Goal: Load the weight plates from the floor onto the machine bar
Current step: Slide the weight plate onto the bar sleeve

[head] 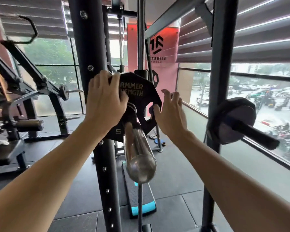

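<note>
My left hand (105,97) grips the black octagonal weight plate (137,104), already on the chrome machine bar (137,148); my right hand (170,113) pinches its cutout. I should push evenly, keeping it square.
</note>
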Available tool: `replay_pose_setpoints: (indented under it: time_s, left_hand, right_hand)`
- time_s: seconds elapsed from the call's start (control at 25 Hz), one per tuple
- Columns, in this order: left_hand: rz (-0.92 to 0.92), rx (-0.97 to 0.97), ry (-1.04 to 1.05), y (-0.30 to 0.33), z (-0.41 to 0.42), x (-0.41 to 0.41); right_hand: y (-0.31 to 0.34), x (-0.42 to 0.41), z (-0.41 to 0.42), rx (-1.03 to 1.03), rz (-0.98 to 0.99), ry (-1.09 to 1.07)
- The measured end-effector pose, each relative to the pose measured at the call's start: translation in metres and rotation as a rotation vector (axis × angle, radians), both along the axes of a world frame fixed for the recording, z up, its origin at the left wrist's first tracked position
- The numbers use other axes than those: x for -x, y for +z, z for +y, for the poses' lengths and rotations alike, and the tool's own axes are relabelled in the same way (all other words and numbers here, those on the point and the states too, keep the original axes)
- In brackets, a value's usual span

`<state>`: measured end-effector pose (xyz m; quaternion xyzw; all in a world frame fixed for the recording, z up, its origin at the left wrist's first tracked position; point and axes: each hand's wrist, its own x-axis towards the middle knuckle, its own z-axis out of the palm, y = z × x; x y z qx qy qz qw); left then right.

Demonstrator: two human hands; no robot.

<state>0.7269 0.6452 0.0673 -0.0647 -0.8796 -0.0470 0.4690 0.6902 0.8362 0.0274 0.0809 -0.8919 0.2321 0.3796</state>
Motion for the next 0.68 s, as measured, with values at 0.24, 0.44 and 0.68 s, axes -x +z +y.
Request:
replay_pose_setpoints:
  time_s: [0.24,0.44,0.68]
  left_hand:
    - [-0.102,0.087,-0.147,0.029,0.042,-0.038]
    - [-0.112,0.147,-0.192,0.048,0.112,-0.09]
    - [-0.145,0.216,-0.251,0.029,0.237,-0.145]
  right_hand:
    - [0.03,-0.053,0.052,-0.146,0.149,-0.041]
    - [0.039,-0.112,0.117,-0.157,0.164,-0.072]
    - [0.02,-0.202,0.24,-0.16,0.155,-0.209]
